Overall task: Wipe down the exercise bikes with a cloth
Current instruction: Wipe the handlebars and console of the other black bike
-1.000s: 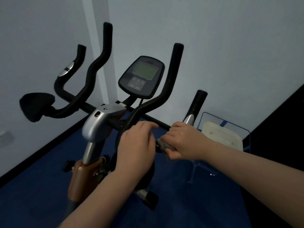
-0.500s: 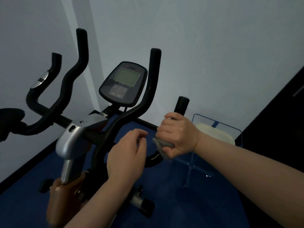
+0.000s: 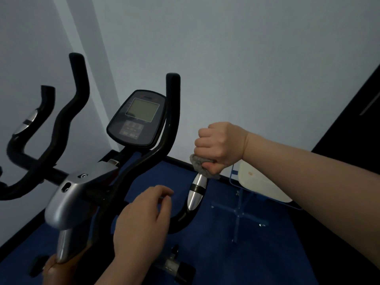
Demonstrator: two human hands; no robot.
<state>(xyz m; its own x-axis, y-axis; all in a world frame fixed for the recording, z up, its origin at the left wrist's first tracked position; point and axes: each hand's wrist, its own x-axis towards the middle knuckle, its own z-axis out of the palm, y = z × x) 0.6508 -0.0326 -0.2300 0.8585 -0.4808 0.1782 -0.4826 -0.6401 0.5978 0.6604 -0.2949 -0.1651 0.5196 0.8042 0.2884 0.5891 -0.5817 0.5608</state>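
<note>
The right hand (image 3: 221,146), right of centre in the frame, was fisted around a grey cloth (image 3: 200,165) wrapped on the upper end of the exercise bike's right handlebar grip (image 3: 195,192), likely so the cloth rubbed all sides. The left hand (image 3: 141,221), lower centre, hung loosely curled and held nothing.

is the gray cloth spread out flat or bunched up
Bunched up: the gray cloth is wadded inside the right hand, wrapped around the black handlebar grip, only crumpled edges showing.

one exercise bike (image 3: 86,194), one cloth (image 3: 200,166), two hands (image 3: 221,147), perhaps one stand (image 3: 242,210)
</note>
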